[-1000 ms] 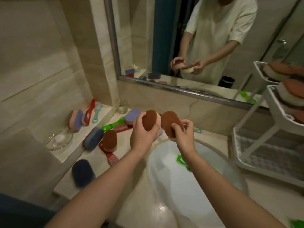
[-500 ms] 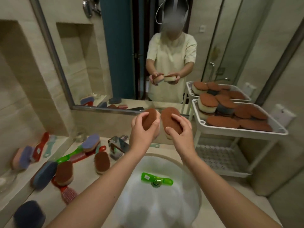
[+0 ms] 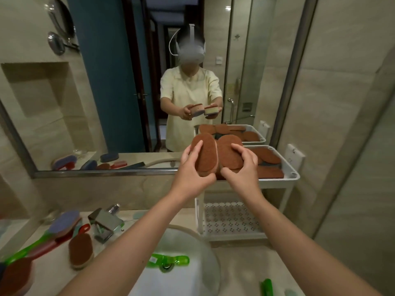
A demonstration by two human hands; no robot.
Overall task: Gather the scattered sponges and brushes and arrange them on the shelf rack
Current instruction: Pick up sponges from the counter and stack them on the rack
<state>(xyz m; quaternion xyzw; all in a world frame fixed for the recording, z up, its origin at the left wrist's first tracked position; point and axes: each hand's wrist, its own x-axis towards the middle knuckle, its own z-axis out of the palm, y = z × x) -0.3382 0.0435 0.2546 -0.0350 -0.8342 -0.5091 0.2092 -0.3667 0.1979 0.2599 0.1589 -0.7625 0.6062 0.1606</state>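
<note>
Brown-faced, the left sponge is gripped in the left hand and the right sponge in the right hand, both at the near left corner of the rack, top tier. That tier looks crowded, so I'd lay them flat on the pile, one at a time, inside the rim.

Your shelf rack stands on the worktop right of the sink, against the mirror, with a pile of sponges in its top tray. In front of that tray, your left hand holds the left sponge and your right hand holds the right sponge, side by side. The faucet is left of the sink, loose brushes lie further left, and one brush lies in the sink.
</note>
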